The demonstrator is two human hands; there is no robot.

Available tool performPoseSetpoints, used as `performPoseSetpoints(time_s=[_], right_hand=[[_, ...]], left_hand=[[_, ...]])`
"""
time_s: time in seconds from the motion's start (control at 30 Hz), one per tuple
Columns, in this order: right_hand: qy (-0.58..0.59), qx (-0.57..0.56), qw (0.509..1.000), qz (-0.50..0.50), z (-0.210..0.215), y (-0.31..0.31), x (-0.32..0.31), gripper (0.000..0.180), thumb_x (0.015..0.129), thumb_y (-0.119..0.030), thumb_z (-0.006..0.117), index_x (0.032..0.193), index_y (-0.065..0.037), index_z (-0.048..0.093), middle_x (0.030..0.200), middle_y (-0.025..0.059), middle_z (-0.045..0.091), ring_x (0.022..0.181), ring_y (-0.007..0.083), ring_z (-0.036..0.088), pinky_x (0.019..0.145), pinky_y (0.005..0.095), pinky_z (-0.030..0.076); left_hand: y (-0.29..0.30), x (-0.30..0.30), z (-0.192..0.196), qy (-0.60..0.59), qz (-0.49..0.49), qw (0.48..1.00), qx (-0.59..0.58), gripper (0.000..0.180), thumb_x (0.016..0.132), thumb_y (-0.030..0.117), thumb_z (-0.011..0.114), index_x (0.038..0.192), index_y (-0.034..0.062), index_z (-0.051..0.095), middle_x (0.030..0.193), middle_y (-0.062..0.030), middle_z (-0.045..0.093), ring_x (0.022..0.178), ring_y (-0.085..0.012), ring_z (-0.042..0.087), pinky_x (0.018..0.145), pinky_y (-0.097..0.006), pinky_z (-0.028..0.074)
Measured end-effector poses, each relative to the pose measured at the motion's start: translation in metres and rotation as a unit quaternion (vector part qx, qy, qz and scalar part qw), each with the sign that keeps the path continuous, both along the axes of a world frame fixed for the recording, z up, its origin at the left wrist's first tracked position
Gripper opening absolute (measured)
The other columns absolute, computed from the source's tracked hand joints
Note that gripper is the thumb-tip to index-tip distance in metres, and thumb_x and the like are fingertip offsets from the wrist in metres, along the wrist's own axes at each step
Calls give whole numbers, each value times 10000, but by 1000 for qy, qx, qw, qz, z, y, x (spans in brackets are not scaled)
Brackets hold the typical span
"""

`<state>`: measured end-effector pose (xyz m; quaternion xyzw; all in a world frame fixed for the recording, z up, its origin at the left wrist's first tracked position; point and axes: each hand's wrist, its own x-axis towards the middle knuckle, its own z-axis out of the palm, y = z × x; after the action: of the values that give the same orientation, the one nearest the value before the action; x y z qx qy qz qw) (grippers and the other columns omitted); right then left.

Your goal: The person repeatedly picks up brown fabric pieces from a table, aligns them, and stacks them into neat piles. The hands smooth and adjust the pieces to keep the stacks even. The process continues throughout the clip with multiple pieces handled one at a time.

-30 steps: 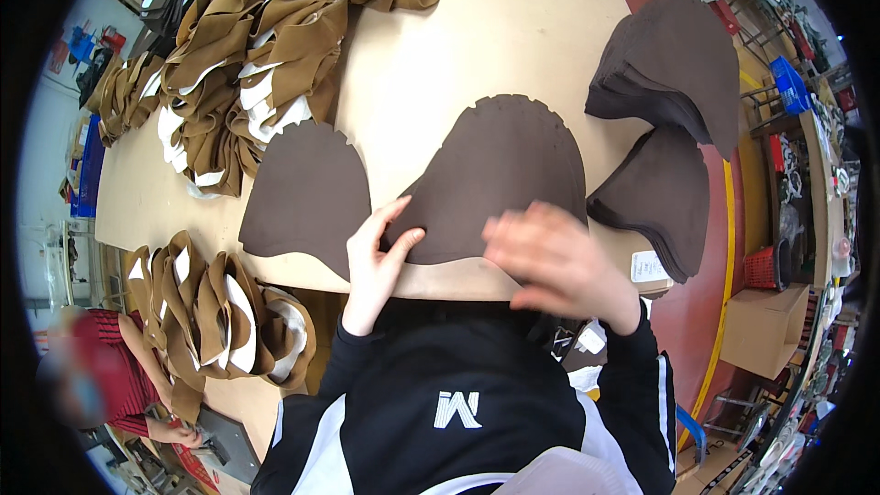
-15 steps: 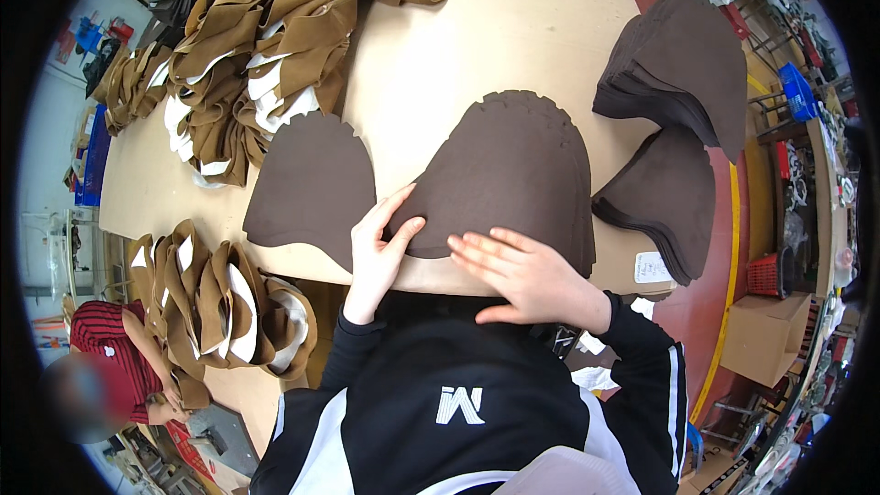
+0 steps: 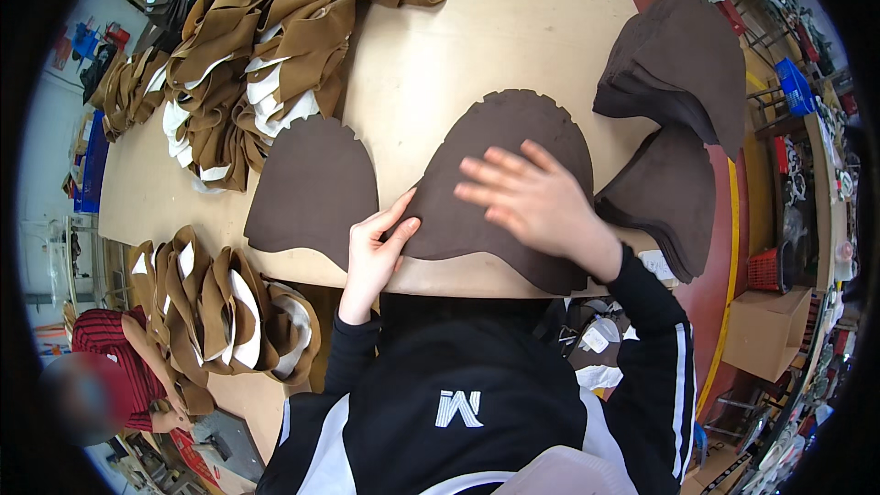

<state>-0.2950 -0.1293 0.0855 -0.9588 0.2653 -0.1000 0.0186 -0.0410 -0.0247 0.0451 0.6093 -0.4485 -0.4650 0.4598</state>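
- Head view looks down on a pale wooden worktop [image 3: 513,55], with a large dark brown scalloped-edge felt piece [image 3: 500,142] lying flat at its near edge; this piece serves as the landmark.
- The right hand [image 3: 536,206] lies on top of the felt piece, palm down and fingers spread, pressing rather than grasping; its grip is open.
- The left hand [image 3: 376,252] is at the piece's left near edge, thumb and fingers pinching or lifting that edge; the grip looks closed on the edge, though how firmly cannot be told.
- Just left of the felt piece lies a second, smaller brown piece [image 3: 312,188], flat, its edge close to or meeting the first.
- To the right of the felt piece sit two stacks of matching dark pieces [image 3: 674,64], one farther back, one nearer.
- Beyond it, to the left and far side, are heaps of tan and white folded parts [image 3: 266,64]; a further row [image 3: 215,302] lies nearer than the piece, to its left.
- Judgement: smoothing works best with the flat hand held steady while the left hand eases the edge, so the piece does not slide off the worktop's near edge.
- Another person's red striped sleeve [image 3: 115,357] shows well off to the lower left.
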Motion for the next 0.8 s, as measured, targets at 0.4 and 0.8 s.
performPoseSetpoints(time_s=[0.4, 0.8], right_hand=[[-36, -63, 995, 66, 8, 23, 10, 644, 900, -428, 669, 1509, -343, 477, 1603, -60, 410, 1480, 176, 363, 1244, 466, 215], [42, -67, 984, -159, 6, -74, -37, 563, 983, -284, 589, 1529, -282, 451, 1616, 45, 384, 1484, 287, 358, 1199, 530, 274]], left_hand=[[-2, 0, 5, 59, -5, 998, 27, 429, 955, 89, 705, 1379, 89, 640, 705, 35, 575, 469, -21, 409, 437, -215, 339], [-1, 4, 3, -24, 10, 1000, -13, 425, 926, 86, 722, 1347, 95, 666, 738, 32, 615, 523, -24, 416, 484, -219, 371]])
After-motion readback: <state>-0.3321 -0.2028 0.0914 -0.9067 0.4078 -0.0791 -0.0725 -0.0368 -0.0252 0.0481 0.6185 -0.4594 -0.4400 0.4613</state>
